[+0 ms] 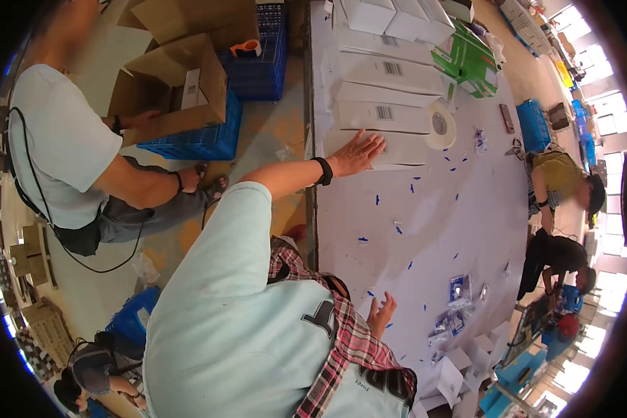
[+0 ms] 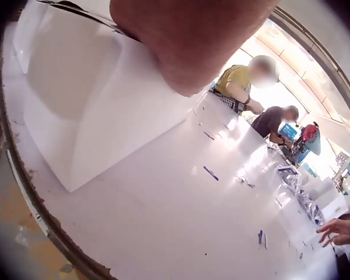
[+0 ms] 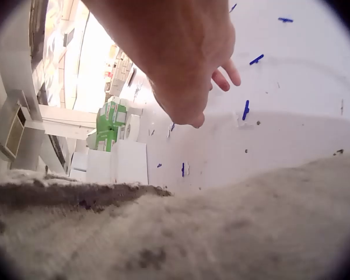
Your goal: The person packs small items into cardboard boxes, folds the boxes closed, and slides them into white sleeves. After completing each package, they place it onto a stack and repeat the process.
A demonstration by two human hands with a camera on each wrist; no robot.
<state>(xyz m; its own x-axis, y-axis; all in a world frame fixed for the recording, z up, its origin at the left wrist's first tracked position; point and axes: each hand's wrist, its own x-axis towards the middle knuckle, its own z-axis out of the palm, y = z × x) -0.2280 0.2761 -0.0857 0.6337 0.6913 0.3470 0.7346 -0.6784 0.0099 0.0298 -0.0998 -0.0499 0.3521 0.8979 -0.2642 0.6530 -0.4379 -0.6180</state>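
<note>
In the head view my left hand (image 1: 357, 152) lies on the top of a white box (image 1: 404, 155), with its fingers stretched out. This box is the nearest in a row of long white cartons with barcode labels, beside another white carton (image 1: 380, 117). The left wrist view shows the white box (image 2: 105, 116) right under the hand. My right hand (image 1: 382, 315) hovers by the near part of the white table (image 1: 348, 209), fingers loosely bent and holding nothing. In the right wrist view that hand (image 3: 192, 76) shows above the tabletop, most of its fingers hidden.
A tape roll (image 1: 440, 125) and a green box (image 1: 467, 59) lie by the cartons. Small blue pieces (image 1: 377, 200) dot the table. Bagged items (image 1: 456, 320) and open white boxes (image 1: 453, 376) are at lower right. A person (image 1: 63, 139) stands left by a cardboard box (image 1: 209, 76).
</note>
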